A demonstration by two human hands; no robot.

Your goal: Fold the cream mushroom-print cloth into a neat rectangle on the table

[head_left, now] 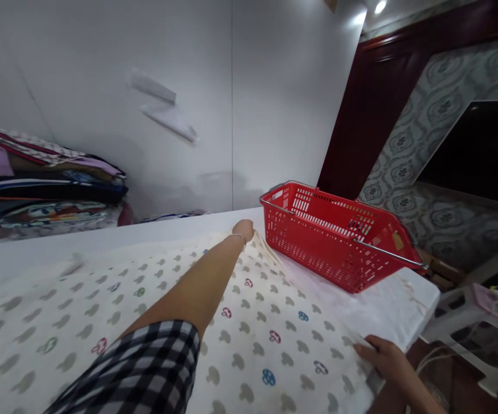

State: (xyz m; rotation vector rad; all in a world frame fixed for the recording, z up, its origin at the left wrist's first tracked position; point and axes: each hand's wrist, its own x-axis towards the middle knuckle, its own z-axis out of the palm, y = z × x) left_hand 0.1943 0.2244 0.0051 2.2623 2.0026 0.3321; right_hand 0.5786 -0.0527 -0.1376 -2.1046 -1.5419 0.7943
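A cream cloth [257, 333] printed with grey mushroom shapes, a few of them red, blue or green, lies spread over a white table. Stretched out to the cloth's far edge, my left hand [244, 229] is closed on it, with a bracelet at the wrist and a black-and-white checked sleeve on the arm. Down at the right edge, my right hand [378, 352] pinches the cloth between thumb and fingers. The fingertips of my left hand are turned away from view.
A red plastic basket [313, 253] with metal handles stands on the table [387, 305] beyond the cloth. Folded clothes [50, 178] are stacked at the far left, before a white panel [180, 52]. A white plastic stool [464, 328] holding cables stands at the right.
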